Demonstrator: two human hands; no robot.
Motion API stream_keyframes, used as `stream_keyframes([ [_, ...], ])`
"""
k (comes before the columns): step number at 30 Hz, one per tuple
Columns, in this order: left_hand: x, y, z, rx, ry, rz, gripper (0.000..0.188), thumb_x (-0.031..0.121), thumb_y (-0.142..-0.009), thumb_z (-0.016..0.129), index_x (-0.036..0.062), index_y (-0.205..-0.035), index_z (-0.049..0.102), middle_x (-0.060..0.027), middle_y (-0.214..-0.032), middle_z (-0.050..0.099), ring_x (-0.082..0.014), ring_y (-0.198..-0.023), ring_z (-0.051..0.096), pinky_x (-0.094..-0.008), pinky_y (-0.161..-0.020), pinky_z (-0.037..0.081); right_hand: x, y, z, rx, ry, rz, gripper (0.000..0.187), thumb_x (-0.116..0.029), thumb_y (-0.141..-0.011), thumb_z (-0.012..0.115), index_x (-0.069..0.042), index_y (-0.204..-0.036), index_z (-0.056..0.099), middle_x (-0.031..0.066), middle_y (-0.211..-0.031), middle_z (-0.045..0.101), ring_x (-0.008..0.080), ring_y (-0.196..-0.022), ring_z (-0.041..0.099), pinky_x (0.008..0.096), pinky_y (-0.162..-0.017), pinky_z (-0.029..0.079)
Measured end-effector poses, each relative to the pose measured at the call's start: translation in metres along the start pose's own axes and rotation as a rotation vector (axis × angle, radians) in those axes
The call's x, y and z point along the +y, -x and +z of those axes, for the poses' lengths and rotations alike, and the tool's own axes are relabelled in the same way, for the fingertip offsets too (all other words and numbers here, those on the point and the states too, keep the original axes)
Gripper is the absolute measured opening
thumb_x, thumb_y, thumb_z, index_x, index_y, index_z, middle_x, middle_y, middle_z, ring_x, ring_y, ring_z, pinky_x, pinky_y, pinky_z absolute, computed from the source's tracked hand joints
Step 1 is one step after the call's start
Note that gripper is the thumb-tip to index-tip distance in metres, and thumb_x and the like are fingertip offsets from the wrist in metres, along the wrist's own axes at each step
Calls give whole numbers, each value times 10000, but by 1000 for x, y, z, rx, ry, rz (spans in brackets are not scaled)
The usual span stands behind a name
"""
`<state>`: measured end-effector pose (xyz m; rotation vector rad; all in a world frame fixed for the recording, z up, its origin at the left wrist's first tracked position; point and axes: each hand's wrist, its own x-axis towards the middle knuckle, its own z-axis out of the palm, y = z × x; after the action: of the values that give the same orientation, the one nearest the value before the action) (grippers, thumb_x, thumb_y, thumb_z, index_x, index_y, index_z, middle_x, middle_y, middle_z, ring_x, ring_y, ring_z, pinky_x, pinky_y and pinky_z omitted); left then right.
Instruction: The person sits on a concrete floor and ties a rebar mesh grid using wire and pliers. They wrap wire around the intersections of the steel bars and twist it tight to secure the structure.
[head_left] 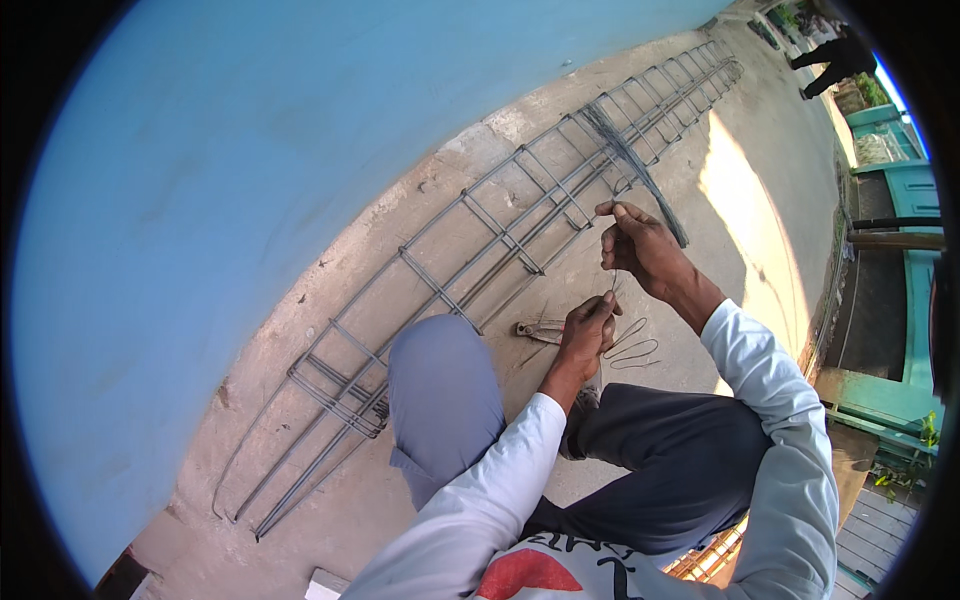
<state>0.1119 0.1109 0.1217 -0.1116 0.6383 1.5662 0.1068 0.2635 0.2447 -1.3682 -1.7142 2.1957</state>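
My left hand (pixel 588 338) is closed in a pinch on a thin tie wire (pixel 614 281), which runs up to my right hand (pixel 646 248). That right hand is closed too, thumb against forefinger on the wire. Several bent wire loops (pixel 630 352) fan out beside my left hand; I cannot tell whether they are held or lie on the ground. A pair of pincers (pixel 540 329) rests on the concrete just left of the same hand. Beyond both hands, a bundle of straight wires (pixel 645 182) lies across the long steel rebar cage (pixel 510 240).
A blue wall (pixel 230 170) runs along the left of the cage. My bent knee (pixel 446 385) is close against the cage's near part. At the far right a person in dark clothes (pixel 838 62) stands near a turquoise gate (pixel 918 190). Sunlight crosses the concrete floor (pixel 740 200).
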Motion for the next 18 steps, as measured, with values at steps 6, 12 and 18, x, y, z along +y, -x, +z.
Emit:
stream_keyframes([
  [6,4,-12,-26,178,62,36,324,409,-999,661,96,-937,600,67,-606,412,-35,-468,314,-207,-412,212,32,-59,-22,-151,6,127,513,-444,-1095,419,-11,-1339,545,118,-1013,682,217,-949,664,382,-877,582],
  [12,34,-32,-46,323,59,178,314,390,-995,670,86,-941,613,53,-606,441,-41,-463,335,-202,-397,232,63,-159,-144,327,1141,-183,367,-253,-971,621,50,-1176,642,240,-1151,698,389,-1088,656,434,-934,506],
  [18,73,-35,-52,426,12,287,323,380,-990,679,66,-940,621,32,-643,479,-39,-459,369,-190,-394,258,61,-187,-238,731,1349,117,533,-215,-913,698,-108,-1399,508,210,-1394,545,431,-1305,519,570,-1054,446],
])
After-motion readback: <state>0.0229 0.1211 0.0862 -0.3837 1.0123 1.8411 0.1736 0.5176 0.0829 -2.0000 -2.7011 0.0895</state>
